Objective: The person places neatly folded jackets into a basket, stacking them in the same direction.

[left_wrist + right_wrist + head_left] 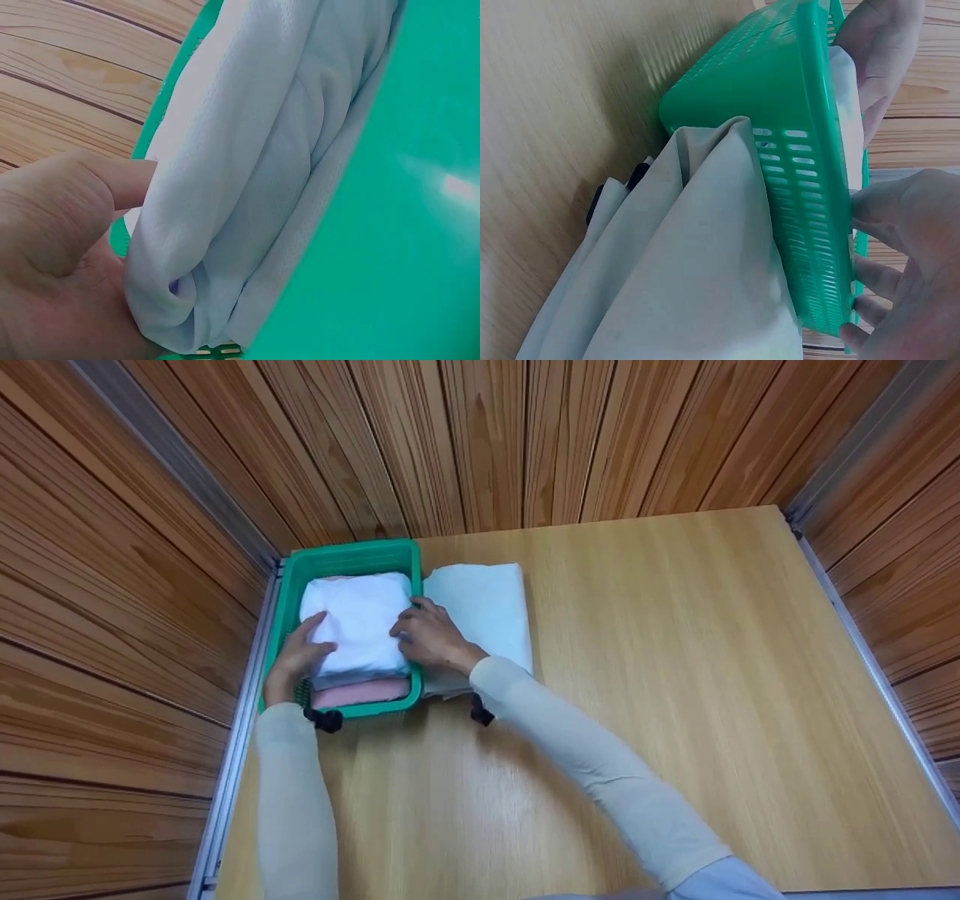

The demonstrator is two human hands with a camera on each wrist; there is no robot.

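A green plastic basket (345, 556) stands at the table's far left corner. Inside it a folded white cloth (358, 622) lies on top of a pink one (360, 692). My left hand (294, 656) grips the white cloth's left side, thumb on top. My right hand (429, 636) holds its right edge at the basket rim with curled fingers. In the left wrist view my left hand (60, 247) presses its thumb into the white cloth (247, 165) against the basket wall (390, 225). The right wrist view shows my right hand (907, 262) over the basket (795, 150).
A folded pale cloth (487, 607) lies on the wooden table (675, 660), touching the basket's right side; it also fills the lower right wrist view as pale cloth (690, 285). Wood-panelled walls close in the table on three sides.
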